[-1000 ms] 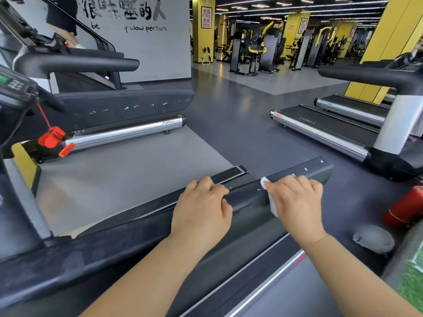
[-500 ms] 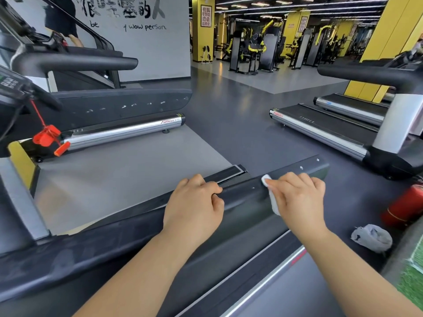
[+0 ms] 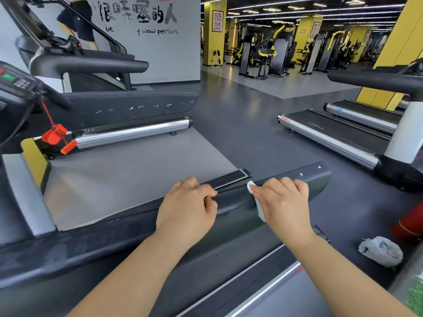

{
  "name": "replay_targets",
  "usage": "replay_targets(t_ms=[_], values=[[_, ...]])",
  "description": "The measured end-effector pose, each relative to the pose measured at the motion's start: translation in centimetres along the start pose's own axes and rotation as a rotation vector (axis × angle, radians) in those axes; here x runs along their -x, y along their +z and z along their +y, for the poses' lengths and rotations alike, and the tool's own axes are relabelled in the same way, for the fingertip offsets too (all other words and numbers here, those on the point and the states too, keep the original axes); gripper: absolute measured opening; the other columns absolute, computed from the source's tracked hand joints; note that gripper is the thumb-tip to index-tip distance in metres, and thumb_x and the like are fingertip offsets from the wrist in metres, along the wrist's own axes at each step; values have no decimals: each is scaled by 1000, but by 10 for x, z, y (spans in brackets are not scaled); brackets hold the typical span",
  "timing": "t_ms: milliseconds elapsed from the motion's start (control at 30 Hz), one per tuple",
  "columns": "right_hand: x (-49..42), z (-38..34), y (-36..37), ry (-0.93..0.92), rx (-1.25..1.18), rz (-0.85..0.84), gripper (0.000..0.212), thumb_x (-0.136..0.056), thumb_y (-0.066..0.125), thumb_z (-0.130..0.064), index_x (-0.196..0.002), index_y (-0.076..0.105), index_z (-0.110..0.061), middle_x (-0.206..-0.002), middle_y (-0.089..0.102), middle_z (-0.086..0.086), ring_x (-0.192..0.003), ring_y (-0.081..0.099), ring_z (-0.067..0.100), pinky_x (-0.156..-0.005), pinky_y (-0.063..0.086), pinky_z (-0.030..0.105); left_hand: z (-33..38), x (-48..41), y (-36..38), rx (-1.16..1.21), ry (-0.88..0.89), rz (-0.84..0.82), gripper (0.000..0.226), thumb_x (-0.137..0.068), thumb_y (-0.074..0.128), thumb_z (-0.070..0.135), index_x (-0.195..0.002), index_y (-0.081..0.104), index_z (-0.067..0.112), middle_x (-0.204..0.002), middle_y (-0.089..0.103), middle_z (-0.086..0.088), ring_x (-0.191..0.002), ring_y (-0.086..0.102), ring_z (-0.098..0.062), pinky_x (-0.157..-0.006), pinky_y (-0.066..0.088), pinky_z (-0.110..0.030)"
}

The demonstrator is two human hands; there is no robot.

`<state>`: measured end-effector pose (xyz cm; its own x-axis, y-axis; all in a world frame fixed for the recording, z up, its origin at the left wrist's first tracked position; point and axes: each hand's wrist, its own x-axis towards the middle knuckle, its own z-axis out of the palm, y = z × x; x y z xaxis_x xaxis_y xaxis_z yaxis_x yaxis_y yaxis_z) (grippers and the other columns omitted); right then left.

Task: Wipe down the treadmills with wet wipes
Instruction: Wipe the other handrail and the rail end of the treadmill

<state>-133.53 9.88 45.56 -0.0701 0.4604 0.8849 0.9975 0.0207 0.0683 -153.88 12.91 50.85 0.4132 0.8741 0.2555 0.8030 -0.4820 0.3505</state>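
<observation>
The left hand (image 3: 186, 202) grips the top of a black rail (image 3: 320, 177), its fingers curled over the far edge and the thumb tucked on the near side. Just beside it, a little apart, the right hand (image 3: 283, 202) holds a white wipe (image 3: 258, 208) against the same rail. The fingers are curled over the wipe, and the wipe sticks out at the fingertips and hangs below the thumb. The two hands do not touch. Both forearms reach in from the bottom edge.

The rail slopes up to the right and belongs to the nearest treadmill (image 3: 270, 287), whose silver deck edge shows at lower right.

On the dark floor (image 3: 240, 138) to the right of that deck lies a crumpled grey-white bag (image 3: 381, 253), with a red cylinder (image 3: 409, 225) near it at the frame edge.

To the left stands a console (image 3: 13, 85), and a red clip (image 3: 56, 135) hangs from it on a red cord. Behind it is a second treadmill (image 3: 132, 131) with a silver side rail. Two more decks (image 3: 332, 136) lie well apart at right. At upper left a person (image 3: 80, 17) stands on a machine by a lettered wall (image 3: 160, 53).
</observation>
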Motion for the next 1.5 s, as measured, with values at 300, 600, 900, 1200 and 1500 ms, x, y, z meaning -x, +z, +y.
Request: replay_targets(t_ms=[300, 600, 900, 1200, 1500], values=[[3, -24, -2, 36, -138, -19, 23, -89, 52, -23, -79, 72, -26, -60, 50, -5, -52, 45, 21, -63, 31, 36, 7, 0, 1, 14, -98, 27, 31, -95, 40, 31, -115, 63, 38, -107, 53, 12, -106, 46, -11, -83, 41, -21], [-7, -19, -10, 126, -127, -13, 23, -87, 52, -25, -88, 74, -26, -64, 55, -4, -56, 49, 23, -67, 30, 34, 8, 1, 0, 35, -111, 12, 30, -95, 41, 31, -113, 65, 37, -105, 53, 10, -104, 47, -14, -84, 42, -24], [3, -8, 2, 108, 79, -25, 21, -86, 54, -20, -79, 72, -28, -59, 47, -5, -52, 44, 22, -65, 30, 34, 2, -3, -12, 33, -53, -112, 35, -97, 39, 32, -124, 59, 38, -109, 52, 9, -103, 48, -16, -84, 45, -26], [-27, -49, 9, 34, 120, -138, 28, -83, 50, -26, -67, 71, -34, -57, 44, -7, -54, 32, 17, -66, 22, 31, -3, -2, -13, -34, 16, -123, 37, -97, 37, 32, -129, 55, 38, -115, 52, 8, -107, 48, -17, -81, 41, -25], [-38, 19, 11, 42, 397, -527, 30, -48, 85, -8, -59, 69, -31, -58, 39, -8, -58, 32, 18, -64, 28, 34, -8, -3, -16, 3, 32, -129, 36, -97, 38, 32, -126, 57, 38, -115, 54, 13, -105, 50, -13, -79, 39, -21]])
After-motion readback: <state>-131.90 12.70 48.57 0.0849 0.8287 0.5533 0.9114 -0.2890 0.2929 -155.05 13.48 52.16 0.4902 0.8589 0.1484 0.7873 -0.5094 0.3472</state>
